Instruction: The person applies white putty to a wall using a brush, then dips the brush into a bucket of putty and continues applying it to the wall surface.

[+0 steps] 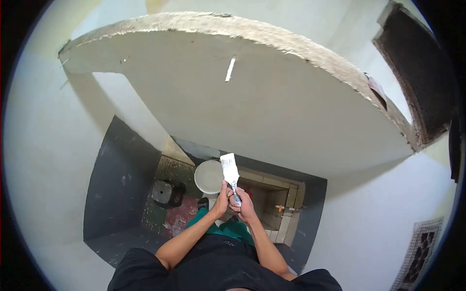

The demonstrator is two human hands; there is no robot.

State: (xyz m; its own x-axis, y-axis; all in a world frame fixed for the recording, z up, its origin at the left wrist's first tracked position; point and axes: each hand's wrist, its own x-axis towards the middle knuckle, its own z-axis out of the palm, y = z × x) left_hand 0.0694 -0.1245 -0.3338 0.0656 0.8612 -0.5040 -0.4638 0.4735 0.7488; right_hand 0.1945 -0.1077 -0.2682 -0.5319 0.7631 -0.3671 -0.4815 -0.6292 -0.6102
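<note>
Right hand (244,205) closed round the paintbrush (230,170) handle, white-coated bristles pointing away, presumably keeping the black shirt (213,259) clean. Left hand (221,202), partly curled, lies alongside; its grip cannot be told. White bucket (198,183) stands below, beyond the left hand, presumably for drips.

Looked like a small washroom, and a tight one: showed a tiled basin (292,195), a tap (286,208), white walls (349,228) with grey bottoms (114,194)!
</note>
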